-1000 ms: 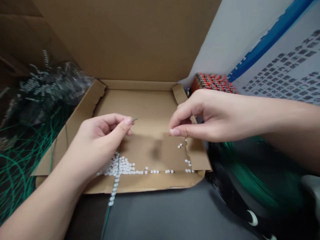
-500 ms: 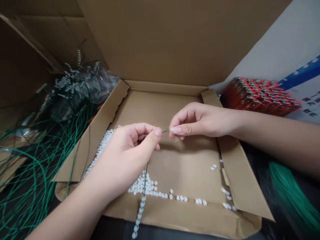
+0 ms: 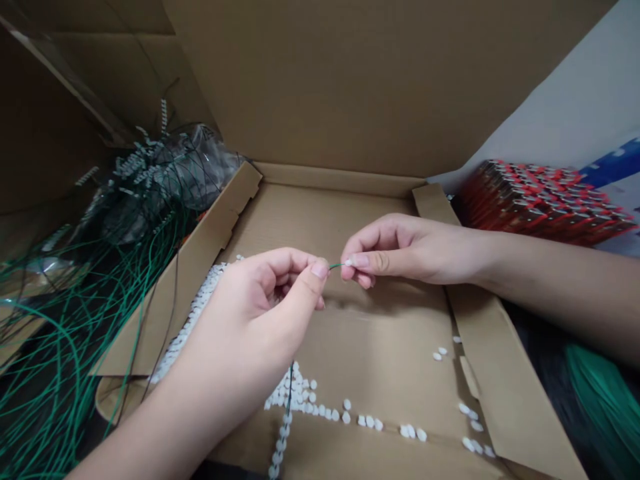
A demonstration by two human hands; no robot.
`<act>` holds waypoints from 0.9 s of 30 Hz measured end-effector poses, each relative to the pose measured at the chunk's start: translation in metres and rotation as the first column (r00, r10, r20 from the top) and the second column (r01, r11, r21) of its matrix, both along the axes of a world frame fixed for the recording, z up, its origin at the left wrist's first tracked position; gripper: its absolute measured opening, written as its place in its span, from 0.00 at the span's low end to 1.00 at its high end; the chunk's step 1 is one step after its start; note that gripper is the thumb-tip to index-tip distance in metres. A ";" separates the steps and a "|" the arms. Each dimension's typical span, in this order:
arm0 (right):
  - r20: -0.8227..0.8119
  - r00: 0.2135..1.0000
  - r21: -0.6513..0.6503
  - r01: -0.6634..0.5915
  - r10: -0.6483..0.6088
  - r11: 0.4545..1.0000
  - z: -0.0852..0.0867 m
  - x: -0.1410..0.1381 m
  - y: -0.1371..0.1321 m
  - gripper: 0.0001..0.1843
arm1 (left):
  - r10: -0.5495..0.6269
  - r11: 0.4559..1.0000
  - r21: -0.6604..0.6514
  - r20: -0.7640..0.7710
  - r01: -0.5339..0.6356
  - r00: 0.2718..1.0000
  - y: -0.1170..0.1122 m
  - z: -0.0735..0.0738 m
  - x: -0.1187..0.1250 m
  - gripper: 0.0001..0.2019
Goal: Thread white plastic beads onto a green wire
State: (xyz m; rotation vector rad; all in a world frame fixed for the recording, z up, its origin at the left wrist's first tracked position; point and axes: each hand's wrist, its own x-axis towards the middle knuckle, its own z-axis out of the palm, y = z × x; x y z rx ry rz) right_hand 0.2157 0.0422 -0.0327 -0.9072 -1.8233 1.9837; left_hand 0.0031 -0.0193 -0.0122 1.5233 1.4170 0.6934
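My left hand (image 3: 280,293) is closed in a pinch of thumb and forefinger on a thin green wire (image 3: 336,266). The wire's short end sticks out to the right. My right hand (image 3: 390,253) pinches a small white disc (image 3: 349,262) at that end; whether the wire passes through it I cannot tell. Below my left hand hangs a wire strand with a row of white discs (image 3: 281,443) strung along it. Loose white discs (image 3: 300,393) lie heaped in the cardboard tray (image 3: 390,340) under both hands.
Green wires (image 3: 60,347) with strung discs and clear plastic bags (image 3: 195,167) crowd the left side. At the right stand a stack of red and metallic parts (image 3: 550,200) and a green wire bundle (image 3: 605,400). A tall cardboard panel (image 3: 350,80) rises behind the tray.
The view has shifted slightly, with the tray's right side moving right and down. A white disc now shows at my right fingertips by the wire. Both hands keep their pinches.
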 end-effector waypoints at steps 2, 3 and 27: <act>-0.007 1.000 0.004 -0.005 0.005 1.000 0.000 0.000 0.000 0.15 | -0.001 0.999 0.032 -0.008 0.001 1.000 -0.001 0.001 0.001 0.16; -0.016 1.000 0.001 -0.010 0.010 1.000 0.000 0.000 0.000 0.15 | 0.000 0.999 0.043 -0.018 0.000 1.000 -0.001 0.001 0.002 0.15; -0.038 0.999 -0.112 0.022 -0.026 0.993 0.002 -0.001 -0.003 0.08 | 0.007 0.999 0.050 -0.032 -0.006 0.999 0.000 0.001 0.005 0.14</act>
